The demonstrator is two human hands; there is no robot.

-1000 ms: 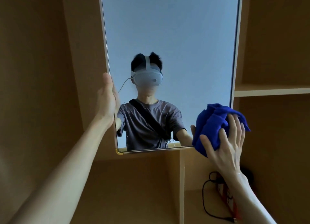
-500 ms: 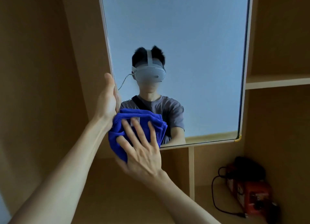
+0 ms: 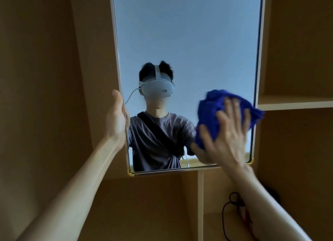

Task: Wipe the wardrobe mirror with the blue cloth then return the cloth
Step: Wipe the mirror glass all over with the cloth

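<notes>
Wooden wardrobe, left hand grip clasping mirror edge, right hand fingers spread, pressing blue cloth near right edge.

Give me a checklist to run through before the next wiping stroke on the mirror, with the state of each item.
1. Left hand steadies the mirror at its left edge: ok.
2. Right hand has its fingers spread flat on the blue cloth: ok.
3. Cloth lies against the glass near the lower right: ok, though motion blur hides how firmly it is pressed.
4. Cloth stays inside the frame: not ok, one corner laps over the right edge.
5. Upper glass is free of streaks: cannot tell.
6. The place where the cloth goes back is in view: cannot tell.
</notes>
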